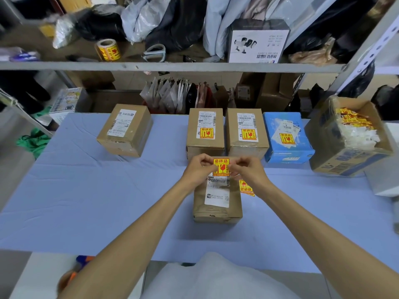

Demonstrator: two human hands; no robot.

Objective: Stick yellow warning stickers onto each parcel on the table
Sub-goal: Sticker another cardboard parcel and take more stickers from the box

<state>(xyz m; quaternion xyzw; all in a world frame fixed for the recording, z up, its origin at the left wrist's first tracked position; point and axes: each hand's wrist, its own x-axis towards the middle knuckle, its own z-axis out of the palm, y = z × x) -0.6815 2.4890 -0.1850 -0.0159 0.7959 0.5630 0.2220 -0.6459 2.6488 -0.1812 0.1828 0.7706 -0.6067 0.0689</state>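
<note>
we see a yellow sticker [221, 167] pinched between both hands, held flat and facing up over the far end of the near parcel [217, 201]. left hand [199, 170] grips its left edge with fingertips closed on it, right hand [246, 170] grips the right edge the same way. can't tell if the sticker is touching the parcel top yet. the parcel lies right under the hands, brown, with a white label [217, 192] on top, partly hidden by the hands. just below the right hand a second sticker strip [246, 187] lies on the table [86, 201], beside the parcel's right edge.

beyond the hands we have a row of three parcels close together: brown box [205, 131] and second brown box [247, 132] straight ahead, blue box [288, 137] further right, each with a yellow sticker on its label. far left of the left hand a lone brown box [125, 130] stands apart, white label only, no yellow sticker seen. far right of the right hand an open carton [349, 137] holds yellow stickers and white backing scraps. up past the hands on the shelf [172, 66] we spot a sticker roll [108, 49] and scissors [155, 53], well apart from the hands.
</note>
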